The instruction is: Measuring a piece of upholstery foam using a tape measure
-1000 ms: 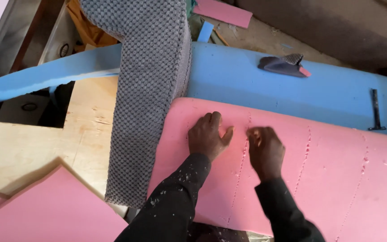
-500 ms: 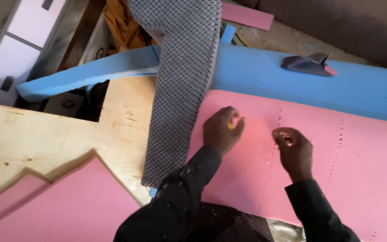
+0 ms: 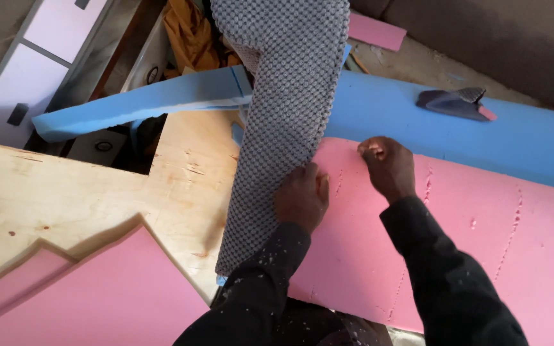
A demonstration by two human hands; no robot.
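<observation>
Left hand (image 3: 301,197) grasps the edge of the grey fabric (image 3: 277,109) beside the pink foam (image 3: 456,243); right hand (image 3: 387,164), clenched, pinches the foam's upper edge. Fabric drapes the plywood surface (image 3: 65,198); most foam lies uncovered.

left hand (image 3: 301,197) flat, fingers curled; right hand (image 3: 387,165) pinching.

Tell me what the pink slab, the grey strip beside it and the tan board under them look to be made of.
Pink slab: apparently soft foam, matte, with rows of small punctures.
Grey strip: seemingly thick upholstery fabric; bumpy woven texture, draping limply. The left hand touches its edge.
Tan board: probably unfinished plywood; visible grain, knots and a splintered patch.
</observation>
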